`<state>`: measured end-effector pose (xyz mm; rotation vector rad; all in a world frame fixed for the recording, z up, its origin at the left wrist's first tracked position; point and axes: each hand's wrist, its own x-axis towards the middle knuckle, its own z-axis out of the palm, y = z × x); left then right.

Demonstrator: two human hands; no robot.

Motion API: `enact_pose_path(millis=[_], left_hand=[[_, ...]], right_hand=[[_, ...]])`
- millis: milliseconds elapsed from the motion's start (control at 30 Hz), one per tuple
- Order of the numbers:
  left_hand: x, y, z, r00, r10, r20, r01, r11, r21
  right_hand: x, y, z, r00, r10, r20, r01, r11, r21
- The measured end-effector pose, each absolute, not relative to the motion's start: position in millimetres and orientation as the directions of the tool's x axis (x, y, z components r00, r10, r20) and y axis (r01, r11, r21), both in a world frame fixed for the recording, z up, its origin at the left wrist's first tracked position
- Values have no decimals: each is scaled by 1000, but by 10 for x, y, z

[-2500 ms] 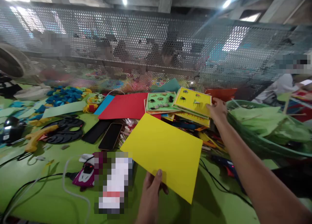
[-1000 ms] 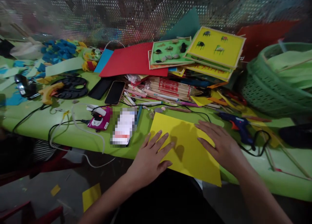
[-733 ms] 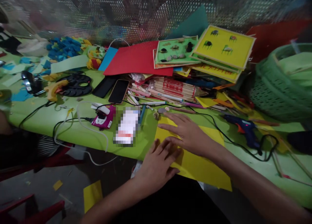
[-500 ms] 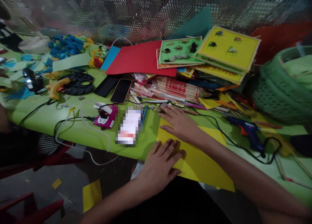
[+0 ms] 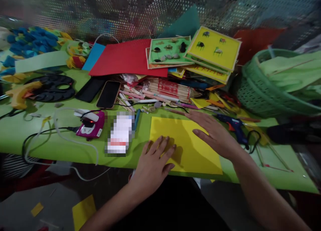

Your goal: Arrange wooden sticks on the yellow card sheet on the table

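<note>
A yellow sheet lies flat on the green table near its front edge. My left hand rests at the sheet's left side, fingers spread, the fingertips over the yellow surface. Over the sheet's upper right part is my right hand, its fingers stretched out and nothing held. Whether its palm touches the sheet I cannot tell. Just left of the sheet lie a teal pen and a phone with a lit, blurred screen.
A purple power socket with cables sits at the left, near a dark phone. Behind are bundled sticks, red sheets and framed stone pictures. A blue glue gun and a green basket stand right.
My right hand has moved right across the yellow sheet, away from my left hand. The sheet now lies flatter and straighter on the table. The view has shifted right.
</note>
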<state>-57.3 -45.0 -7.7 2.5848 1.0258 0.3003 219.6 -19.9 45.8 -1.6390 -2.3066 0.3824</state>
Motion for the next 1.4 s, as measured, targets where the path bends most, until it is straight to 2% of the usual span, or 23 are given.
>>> enact_pose_path(millis=[167, 333, 467, 633, 800, 1100, 1400], left_hand=[[-675, -376, -88, 741, 664, 96, 605, -724, 331], [-698, -367, -89, 746, 665, 40, 625, -720, 303], [-719, -362, -64, 732, 679, 64, 630, -710, 314], [-697, -295, -51, 712, 694, 108, 639, -704, 311], [-605, -222, -75, 736, 673, 73, 605, -703, 374], [-536, -240, -168, 729, 678, 95, 584, -688, 431], [-572, -216, -128, 736, 662, 141, 559, -712, 426]], right_hand=[[2468, -862, 205, -204, 979, 17, 906, 195, -377], [2481, -1099, -68, -224, 975, -8, 922, 209, -326], [2482, -1012, -59, -257, 966, 22, 916, 251, -313], [2462, -729, 179, -254, 965, 65, 911, 262, -319], [2231, -187, 423, -293, 940, 173, 886, 335, -321], [1449, 875, 399, -507, 848, 154, 789, 528, -313], [730, 1450, 349, -568, 809, 151, 749, 585, -311]])
